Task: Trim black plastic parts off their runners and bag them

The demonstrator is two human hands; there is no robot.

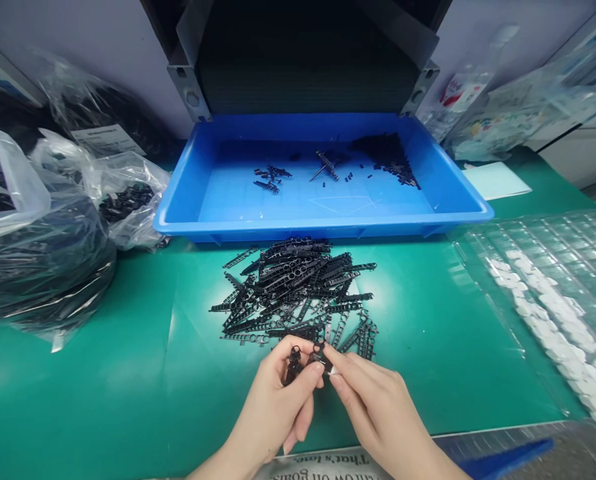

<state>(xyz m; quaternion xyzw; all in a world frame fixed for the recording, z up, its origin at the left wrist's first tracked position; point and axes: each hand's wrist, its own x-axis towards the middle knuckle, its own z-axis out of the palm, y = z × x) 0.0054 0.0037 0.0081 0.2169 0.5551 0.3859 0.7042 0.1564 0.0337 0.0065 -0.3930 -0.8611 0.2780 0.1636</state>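
near the pile (298,280), the left hand (283,393) and right hand (373,393) grip a black part (320,357), likely light, stiff, best pinched by its edges.

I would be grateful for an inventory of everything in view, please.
Work surface: one, green, underneath
Dark panel: one, blackish, top centre
Tray: one, blue, below panel
Small parts: many, black, in tray
Slotted strips: dozens, black, heaped before tray
Filled bags: at least three, clear, left
Bottle: one, clear, upper right
Plastic bag: one, clear, beside bottle
Sheet: one, pale, right of tray
Compartment tray: one, clear, right
Flat pieces: many, white, in compartment tray
Printed item: one, grey, bottom edge
Blue object: one, bottom right
Hands: two, bare, bottom centre, holding black parts
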